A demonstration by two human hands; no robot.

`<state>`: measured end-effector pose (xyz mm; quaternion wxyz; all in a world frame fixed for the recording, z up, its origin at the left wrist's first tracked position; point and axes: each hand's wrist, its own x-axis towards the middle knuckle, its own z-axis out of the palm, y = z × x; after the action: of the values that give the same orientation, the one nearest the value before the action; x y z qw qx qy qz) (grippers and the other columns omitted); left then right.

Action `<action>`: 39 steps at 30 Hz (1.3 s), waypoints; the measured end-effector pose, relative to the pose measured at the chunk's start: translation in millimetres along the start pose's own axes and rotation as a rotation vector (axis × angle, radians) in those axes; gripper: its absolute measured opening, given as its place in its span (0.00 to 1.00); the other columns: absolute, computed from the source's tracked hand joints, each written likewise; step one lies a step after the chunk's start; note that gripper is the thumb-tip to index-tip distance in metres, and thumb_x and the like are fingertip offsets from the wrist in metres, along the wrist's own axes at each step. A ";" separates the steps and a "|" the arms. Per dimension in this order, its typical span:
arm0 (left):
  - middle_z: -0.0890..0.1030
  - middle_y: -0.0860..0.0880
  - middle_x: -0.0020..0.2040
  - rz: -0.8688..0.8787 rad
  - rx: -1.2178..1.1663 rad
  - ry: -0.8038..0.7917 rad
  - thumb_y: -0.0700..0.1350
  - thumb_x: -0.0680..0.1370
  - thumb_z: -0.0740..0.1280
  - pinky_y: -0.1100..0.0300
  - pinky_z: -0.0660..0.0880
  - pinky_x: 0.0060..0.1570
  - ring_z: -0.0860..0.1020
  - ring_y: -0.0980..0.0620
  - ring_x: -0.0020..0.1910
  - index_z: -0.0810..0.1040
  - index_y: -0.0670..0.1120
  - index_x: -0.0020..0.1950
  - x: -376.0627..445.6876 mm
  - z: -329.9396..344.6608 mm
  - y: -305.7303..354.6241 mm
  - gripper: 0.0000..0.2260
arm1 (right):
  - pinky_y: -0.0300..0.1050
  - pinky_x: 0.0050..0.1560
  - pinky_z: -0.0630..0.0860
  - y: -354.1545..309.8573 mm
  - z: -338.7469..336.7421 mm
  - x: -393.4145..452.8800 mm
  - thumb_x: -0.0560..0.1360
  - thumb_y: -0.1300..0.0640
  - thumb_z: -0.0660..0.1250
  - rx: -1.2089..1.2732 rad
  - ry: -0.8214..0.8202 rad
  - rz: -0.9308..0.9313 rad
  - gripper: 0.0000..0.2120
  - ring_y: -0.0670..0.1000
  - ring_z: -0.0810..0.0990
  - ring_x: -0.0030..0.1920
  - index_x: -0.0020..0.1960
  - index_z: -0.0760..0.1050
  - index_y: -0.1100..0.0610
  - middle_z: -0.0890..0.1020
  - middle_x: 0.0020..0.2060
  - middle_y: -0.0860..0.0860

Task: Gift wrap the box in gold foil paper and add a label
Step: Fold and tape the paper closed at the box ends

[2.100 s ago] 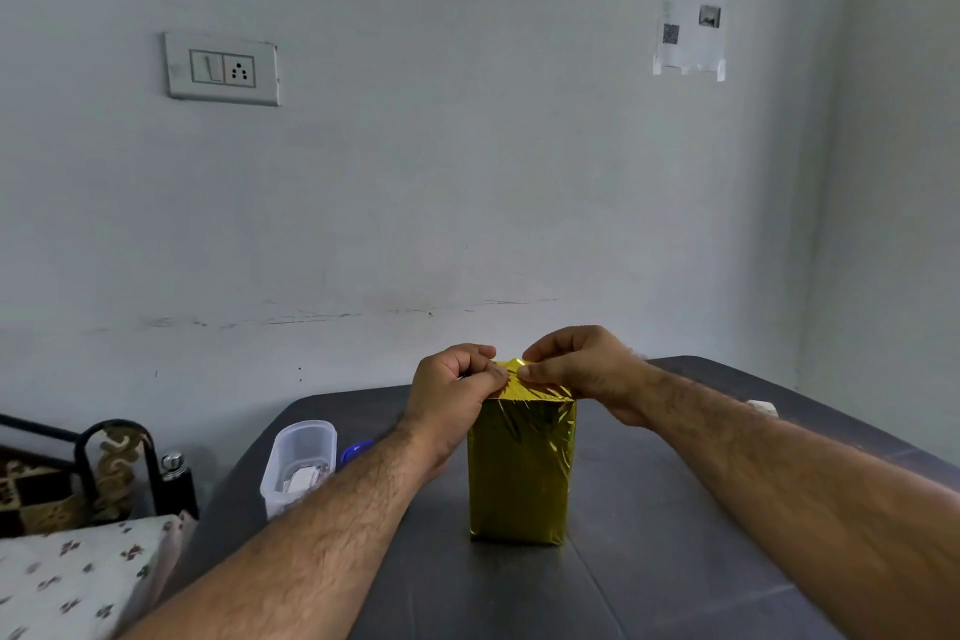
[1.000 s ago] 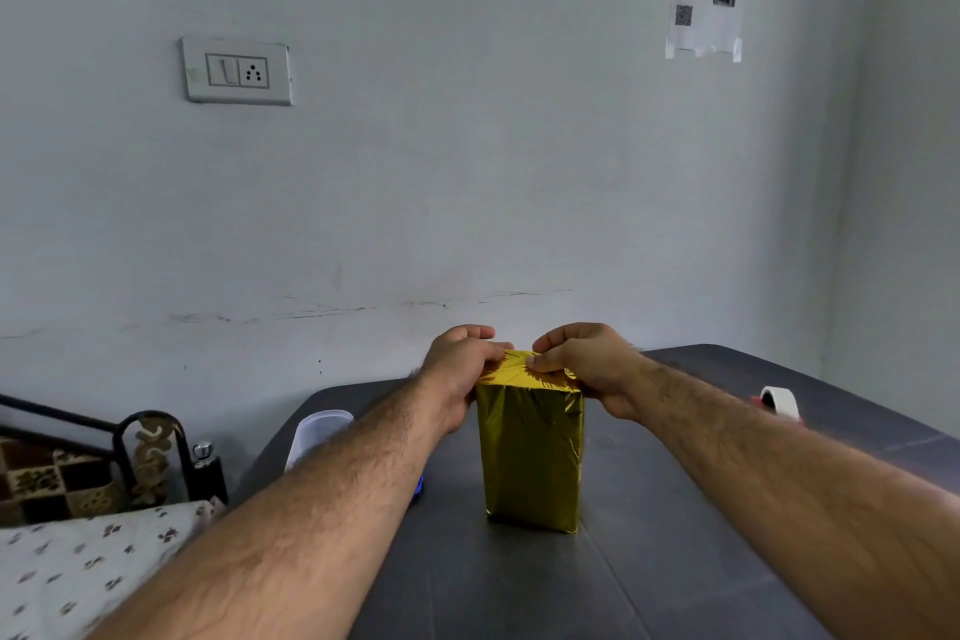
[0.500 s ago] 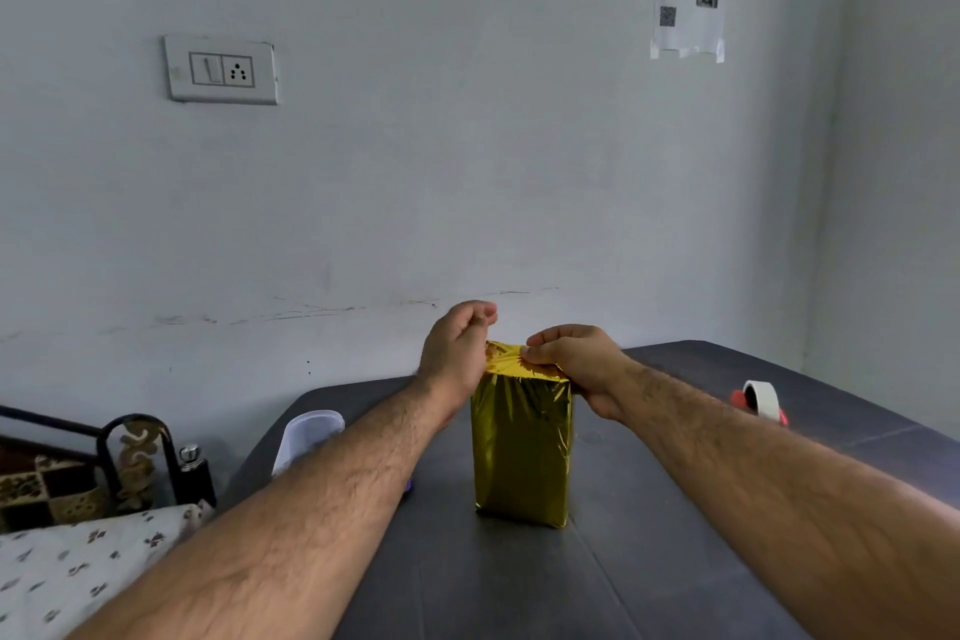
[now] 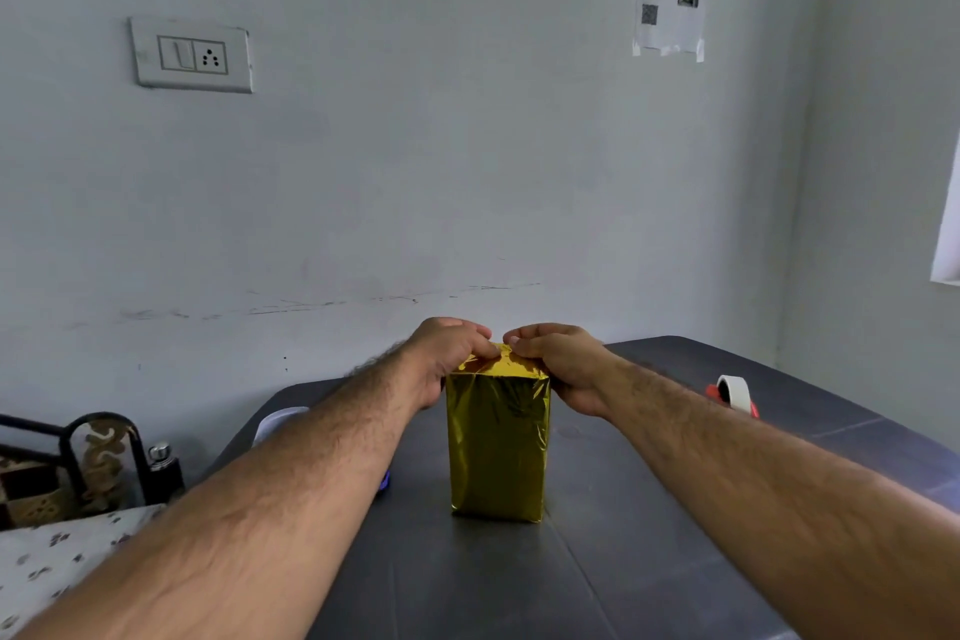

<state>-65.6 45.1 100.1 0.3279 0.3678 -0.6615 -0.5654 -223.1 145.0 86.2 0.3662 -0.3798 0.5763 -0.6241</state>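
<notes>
Folding the top flaps looks like the step in hand: from the head view, the foil-wrapped box (image 4: 496,447) stands upright on the dark surface (image 4: 649,509), just beneath both hands. The left hand (image 4: 448,353) and right hand (image 4: 558,359) have fingers curled, pinching gold foil at the top edge, knuckles nearly touching. Next, I judge, the fold needs taping; the tape roll (image 4: 733,394) lies well right of the right hand.
</notes>
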 end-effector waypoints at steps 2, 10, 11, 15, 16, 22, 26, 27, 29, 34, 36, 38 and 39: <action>0.87 0.42 0.52 -0.009 -0.036 0.012 0.34 0.66 0.80 0.40 0.83 0.57 0.84 0.40 0.58 0.89 0.44 0.47 0.9 -1.1 -1.2 0.12 | 0.52 0.58 0.81 1.5 -3.6 1.0 0.80 0.62 0.73 -0.003 -0.026 -0.037 0.07 0.55 0.85 0.49 0.57 0.85 0.63 0.87 0.54 0.61; 0.87 0.39 0.50 0.036 -0.235 0.088 0.31 0.68 0.78 0.49 0.84 0.52 0.84 0.44 0.46 0.86 0.41 0.51 -15.0 10.1 -5.2 0.14 | 0.45 0.39 0.77 21.8 -90.2 -6.0 0.78 0.51 0.74 -0.292 0.517 -0.132 0.06 0.50 0.82 0.40 0.51 0.86 0.52 0.86 0.42 0.50; 0.87 0.40 0.50 0.044 -0.241 0.115 0.31 0.67 0.78 0.51 0.84 0.48 0.85 0.44 0.47 0.86 0.40 0.51 -16.2 11.6 -3.0 0.14 | 0.45 0.38 0.77 25.9 -106.9 -9.8 0.77 0.50 0.74 -0.379 0.590 -0.115 0.07 0.51 0.81 0.36 0.49 0.86 0.52 0.85 0.37 0.49; 0.86 0.41 0.46 -0.003 -0.258 0.162 0.29 0.66 0.77 0.48 0.84 0.48 0.85 0.43 0.46 0.85 0.39 0.52 -22.4 30.6 3.6 0.16 | 0.45 0.48 0.80 42.2 -179.9 -35.3 0.78 0.49 0.70 -0.711 0.786 0.100 0.12 0.58 0.84 0.46 0.49 0.85 0.58 0.84 0.41 0.50; 0.86 0.41 0.43 -0.014 -0.267 0.161 0.29 0.66 0.77 0.46 0.85 0.49 0.85 0.43 0.43 0.85 0.37 0.52 -24.5 34.1 5.3 0.16 | 0.47 0.46 0.82 45.7 -192.3 -37.9 0.77 0.50 0.69 -0.724 0.822 0.167 0.13 0.60 0.85 0.45 0.48 0.84 0.60 0.85 0.41 0.53; 0.81 0.42 0.38 -0.033 -0.210 0.137 0.31 0.70 0.72 0.58 0.76 0.37 0.78 0.49 0.35 0.83 0.33 0.53 -28.7 49.2 7.3 0.12 | 0.44 0.25 0.75 54.9 -215.3 -42.6 0.76 0.63 0.68 -0.621 0.780 0.438 0.07 0.58 0.78 0.30 0.51 0.79 0.67 0.78 0.35 0.60; 0.83 0.44 0.42 0.009 -0.118 0.103 0.32 0.73 0.71 0.59 0.71 0.37 0.78 0.51 0.37 0.84 0.35 0.54 -28.6 47.8 10.1 0.11 | 0.45 0.24 0.73 55.3 -215.2 -44.0 0.80 0.63 0.68 -0.555 0.818 0.467 0.08 0.58 0.76 0.30 0.56 0.78 0.67 0.77 0.40 0.62; 0.84 0.44 0.43 0.027 -0.089 0.102 0.32 0.72 0.70 0.60 0.73 0.38 0.79 0.51 0.37 0.84 0.34 0.54 -26.3 46.9 11.3 0.11 | 0.46 0.25 0.73 56.6 -215.7 -43.5 0.81 0.62 0.68 -0.524 0.827 0.476 0.09 0.58 0.76 0.31 0.57 0.78 0.67 0.77 0.42 0.62; 0.85 0.43 0.46 0.041 -0.038 0.107 0.31 0.72 0.68 0.62 0.75 0.39 0.79 0.51 0.37 0.85 0.34 0.53 -23.2 46.2 14.7 0.12 | 0.47 0.25 0.72 56.2 -216.0 -43.3 0.81 0.63 0.69 -0.465 0.856 0.468 0.09 0.57 0.75 0.30 0.57 0.77 0.68 0.77 0.41 0.62; 0.83 0.44 0.44 0.017 0.021 0.119 0.38 0.70 0.70 0.57 0.77 0.42 0.80 0.48 0.40 0.83 0.37 0.46 -21.7 54.2 14.5 0.07 | 0.37 0.16 0.69 53.7 -218.2 -45.0 0.81 0.67 0.64 -0.183 0.916 0.476 0.10 0.50 0.67 0.26 0.41 0.73 0.62 0.70 0.29 0.54; 0.85 0.46 0.46 -0.006 0.016 0.108 0.42 0.69 0.77 0.58 0.80 0.39 0.83 0.47 0.43 0.84 0.40 0.47 -22.5 56.4 12.6 0.10 | 0.36 0.16 0.68 53.4 -217.5 -45.6 0.81 0.68 0.63 -0.084 0.922 0.471 0.12 0.49 0.67 0.26 0.39 0.73 0.61 0.70 0.28 0.53; 0.86 0.45 0.48 -0.017 0.025 0.117 0.43 0.69 0.81 0.56 0.81 0.43 0.85 0.45 0.47 0.85 0.42 0.50 -19.5 56.7 12.1 0.13 | 0.35 0.16 0.68 54.1 -217.3 -45.0 0.81 0.69 0.63 -0.015 0.920 0.456 0.12 0.48 0.67 0.27 0.40 0.72 0.60 0.70 0.29 0.53; 0.86 0.44 0.49 -0.028 0.021 0.127 0.42 0.69 0.81 0.54 0.81 0.46 0.84 0.44 0.49 0.85 0.42 0.50 -17.9 56.6 12.2 0.13 | 0.35 0.15 0.67 54.8 -216.6 -45.0 0.81 0.70 0.63 0.022 0.922 0.443 0.11 0.48 0.67 0.27 0.41 0.72 0.60 0.70 0.29 0.53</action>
<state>-105.8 90.3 103.6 0.3575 0.4157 -0.6399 -0.5384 -396.2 277.1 19.0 0.2014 0.0699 0.7380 -0.6403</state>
